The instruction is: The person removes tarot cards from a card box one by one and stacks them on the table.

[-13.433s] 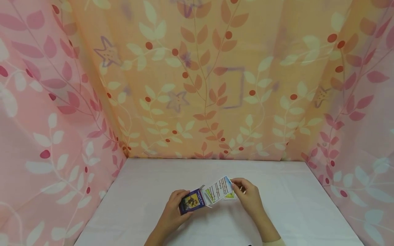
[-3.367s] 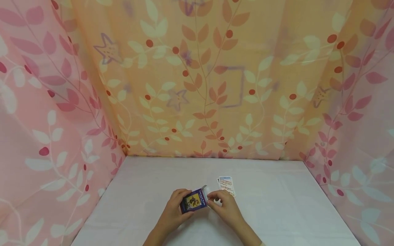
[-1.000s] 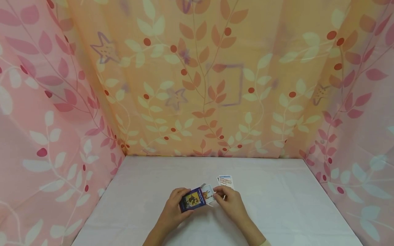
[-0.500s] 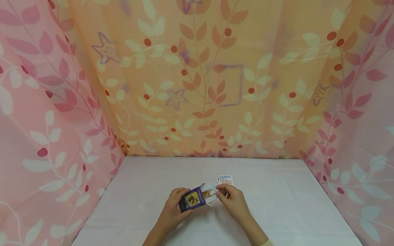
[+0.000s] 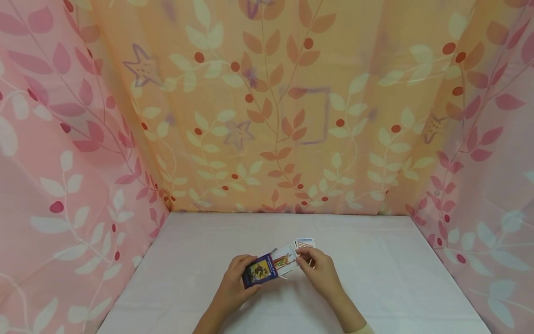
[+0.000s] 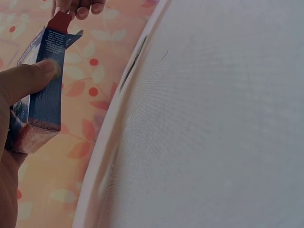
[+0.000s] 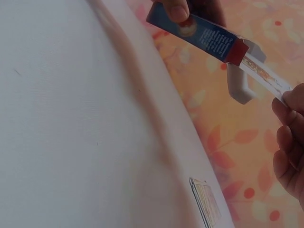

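My left hand point(image 5: 234, 284) grips a dark blue card box point(image 5: 259, 272) with a yellow picture on its front, thumb along one narrow side in the left wrist view. The box's end flaps stand open toward the right. Between thumb and fingers my right hand point(image 5: 320, 273) pinches the outer end of an illustrated card point(image 5: 285, 259), which sticks partly out of the box mouth. In the right wrist view the card point(image 7: 266, 76) shows edge-on between the box's red flap and my fingertips. Behind my right hand a small pile of cards point(image 5: 306, 242) lies on the table, partly hidden by that hand.
A white-covered table point(image 5: 200, 241) spreads under both hands. An orange leaf-patterned curtain point(image 5: 267, 153) rises along its far edge, with pink patterned curtains point(image 5: 58, 185) at the left and right sides.
Over the last second my right hand has moved right and drawn the card further out of the box. Earlier, another card was in that hand; the pile now lies farther back.
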Tool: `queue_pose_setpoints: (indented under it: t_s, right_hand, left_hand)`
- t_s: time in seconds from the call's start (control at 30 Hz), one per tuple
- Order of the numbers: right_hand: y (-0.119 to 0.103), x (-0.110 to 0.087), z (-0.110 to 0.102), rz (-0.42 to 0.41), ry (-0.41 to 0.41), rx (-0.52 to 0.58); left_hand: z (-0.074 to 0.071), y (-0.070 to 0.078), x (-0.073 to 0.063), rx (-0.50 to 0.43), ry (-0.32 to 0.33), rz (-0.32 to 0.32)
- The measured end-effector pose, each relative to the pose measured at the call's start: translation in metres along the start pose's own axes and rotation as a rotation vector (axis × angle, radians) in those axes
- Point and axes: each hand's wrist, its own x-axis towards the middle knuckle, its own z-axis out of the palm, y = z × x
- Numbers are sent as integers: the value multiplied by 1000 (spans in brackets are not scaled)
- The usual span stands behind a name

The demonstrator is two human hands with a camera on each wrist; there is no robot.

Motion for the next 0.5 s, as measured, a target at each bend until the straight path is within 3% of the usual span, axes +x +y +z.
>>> queue_pose_setpoints:
  t_s: [0.23, 0.5]
  right_hand:
    - [0, 2, -5, 22, -5, 20]
    - [2, 3, -8, -20, 21, 21]
  left_hand:
    - [-1, 1, 1, -4, 7, 18]
    - [-1, 0, 1, -15, 10, 18]
